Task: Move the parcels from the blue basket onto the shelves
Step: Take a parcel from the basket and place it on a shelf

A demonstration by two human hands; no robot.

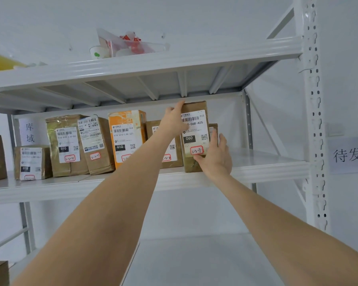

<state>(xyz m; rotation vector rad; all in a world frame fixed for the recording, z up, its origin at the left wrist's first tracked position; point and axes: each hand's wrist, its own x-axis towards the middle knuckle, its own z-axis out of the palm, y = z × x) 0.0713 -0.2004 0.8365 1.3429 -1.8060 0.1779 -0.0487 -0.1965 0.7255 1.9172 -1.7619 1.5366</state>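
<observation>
A tall brown parcel (195,133) with a white label marked 060 stands upright at the front edge of the middle shelf (267,168). My left hand (174,120) holds its upper left corner, fingers over the top edge. My right hand (216,156) holds its lower right side, thumb under the label. Left of it stand several more labelled parcels: a brown one (170,149) partly behind my left arm, an orange one (125,135), and brown ones (67,143). The blue basket is out of view.
The upper shelf (174,60) carries a clear bin of small items (128,44) and a paper cup (96,52). A perforated white upright (316,120) stands on the right. The middle shelf's right part is bare. A small box (213,129) stands behind the held parcel.
</observation>
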